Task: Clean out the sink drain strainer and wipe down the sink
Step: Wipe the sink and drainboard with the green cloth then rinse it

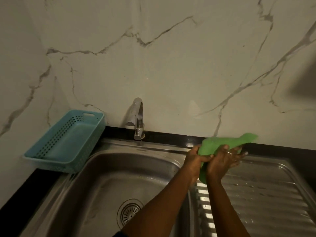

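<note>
A green cloth [220, 145] is gripped by both hands, left hand [195, 159] and right hand [222, 161] closed round it, above the sink [106, 168] rim by the drainboard [266, 190]. The strainer [129, 213] is seated and looks clear (approx.); wiping is judged partly done, w/ droplets left.

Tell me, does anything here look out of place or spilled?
One thing: the blue basket sits askew, one corner overhanging the sink rim. Water droplets dot the drainboard. Both hands hold a green cloth.
</note>
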